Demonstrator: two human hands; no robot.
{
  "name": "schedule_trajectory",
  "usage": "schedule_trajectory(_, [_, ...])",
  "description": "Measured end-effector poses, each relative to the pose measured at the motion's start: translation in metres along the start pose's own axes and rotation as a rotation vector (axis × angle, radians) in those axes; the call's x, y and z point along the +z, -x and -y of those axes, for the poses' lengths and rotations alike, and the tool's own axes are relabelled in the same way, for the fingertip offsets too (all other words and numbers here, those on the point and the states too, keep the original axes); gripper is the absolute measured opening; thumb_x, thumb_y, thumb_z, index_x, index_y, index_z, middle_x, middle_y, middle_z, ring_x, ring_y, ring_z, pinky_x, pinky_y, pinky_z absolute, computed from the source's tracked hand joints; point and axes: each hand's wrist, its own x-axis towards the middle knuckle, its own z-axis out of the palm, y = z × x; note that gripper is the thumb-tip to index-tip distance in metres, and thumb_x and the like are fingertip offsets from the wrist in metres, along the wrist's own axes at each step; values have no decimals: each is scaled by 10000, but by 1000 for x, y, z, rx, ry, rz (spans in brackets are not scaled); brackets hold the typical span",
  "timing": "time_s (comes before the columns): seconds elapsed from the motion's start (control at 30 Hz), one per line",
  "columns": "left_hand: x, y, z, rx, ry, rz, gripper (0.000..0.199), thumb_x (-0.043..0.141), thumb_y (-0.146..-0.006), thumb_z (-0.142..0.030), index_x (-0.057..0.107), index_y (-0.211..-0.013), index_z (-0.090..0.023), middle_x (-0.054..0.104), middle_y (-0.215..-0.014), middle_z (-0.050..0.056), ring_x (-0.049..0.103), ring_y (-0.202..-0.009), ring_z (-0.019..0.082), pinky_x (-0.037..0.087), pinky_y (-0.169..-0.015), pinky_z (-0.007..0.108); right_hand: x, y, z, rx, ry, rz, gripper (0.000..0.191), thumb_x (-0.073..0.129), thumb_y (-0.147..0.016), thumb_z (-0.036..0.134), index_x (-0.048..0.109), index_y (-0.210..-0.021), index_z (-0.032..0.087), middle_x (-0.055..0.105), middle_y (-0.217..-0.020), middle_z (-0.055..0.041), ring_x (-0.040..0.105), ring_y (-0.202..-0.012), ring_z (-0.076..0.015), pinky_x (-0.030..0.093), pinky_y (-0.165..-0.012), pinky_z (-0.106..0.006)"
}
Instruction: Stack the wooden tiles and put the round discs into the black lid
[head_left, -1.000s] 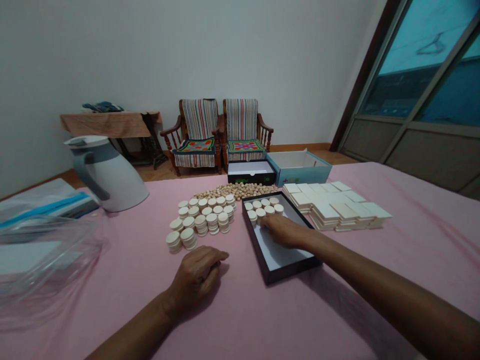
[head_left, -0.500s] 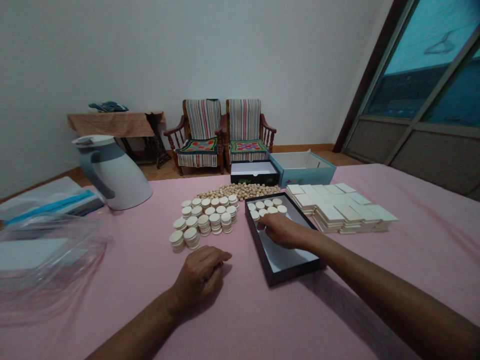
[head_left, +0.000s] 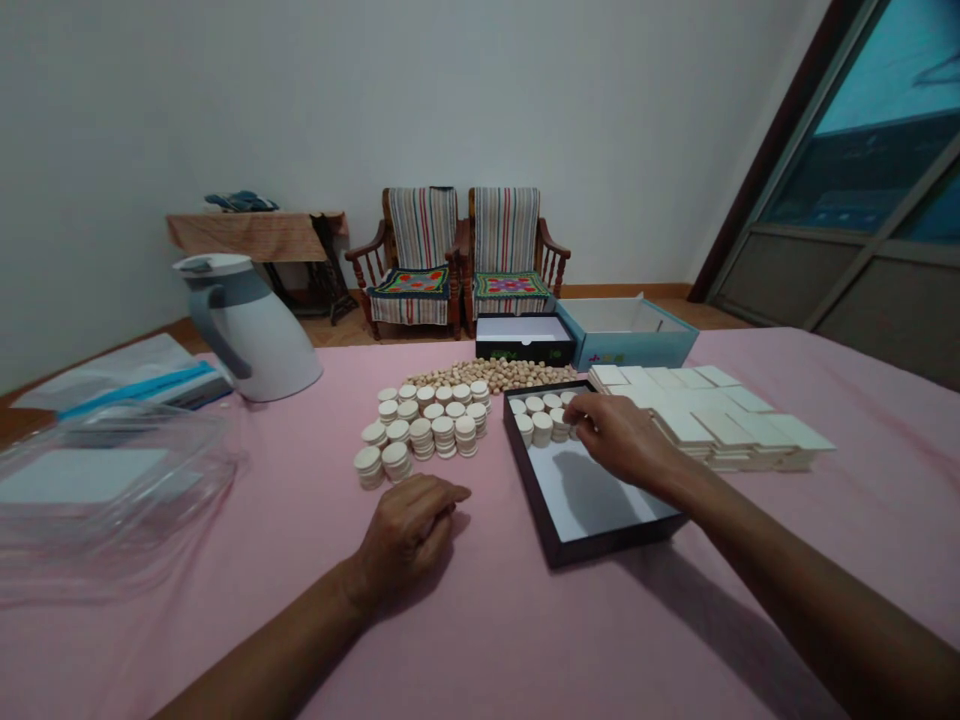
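My right hand [head_left: 619, 435] reaches into a shallow black box lid [head_left: 551, 535] with a white inside. Its fingers are closed at the right end of the nearer row of disc stacks [head_left: 541, 428], on a stack they partly hide. Two rows of these round, off-white disc stacks stand at the far end of the lid. My left hand [head_left: 412, 530] rests on the pink cloth to the left of the lid, fingers curled and nothing visible in them. Just beyond it stand several more stacks of discs [head_left: 421, 438].
Small wooden pieces [head_left: 502, 375] lie heaped behind the stacks. Square white tiles [head_left: 712, 420] are piled right of the lid. A black box [head_left: 525, 347] and a light-blue box [head_left: 637, 347] stand behind. On the left are a white jug [head_left: 262, 345] and a clear plastic container [head_left: 112, 490].
My right hand has moved right along the nearer row, from its left end to its right end. My left hand stays on the cloth. The view has shifted slightly left.
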Motion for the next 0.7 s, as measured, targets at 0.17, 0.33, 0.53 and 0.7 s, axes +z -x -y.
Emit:
schedule_trajectory(0.17, [-10,-5,9,-113,-30,-262,262,471,-787,-20,657,-896,-171,685,-818,30,641,-764,149,517,-702,285,12,6,27,-146,-142,-98,212,466,-784,87,637,-889,154,662,-871,-69,572,-784,-168,378,-694,-262])
schedule_trajectory(0.33, [-25,-9,29,-247,-46,-455,318,466,-766,-20,666,-959,-176,685,-846,16,648,-766,140,534,-719,279,24,4,52,-250,-172,-55,209,463,-784,79,605,-918,155,623,-892,-76,550,-803,-171,377,-723,-277])
schedule_trajectory(0.53, [-40,-14,44,-321,-74,-543,306,458,-757,-38,677,-935,-158,684,-857,24,655,-763,143,533,-742,287,38,9,88,-326,-170,47,267,435,-778,46,586,-977,141,615,-961,-101,564,-877,-187,393,-736,-279])
schedule_trajectory(0.7, [-48,-17,52,-379,-8,-633,262,467,-784,-85,664,-947,-144,681,-876,41,664,-754,148,531,-723,285,57,20,127,-357,-155,190,341,457,-751,40,537,-1076,101,604,-1060,-158,570,-958,-227,419,-770,-312])
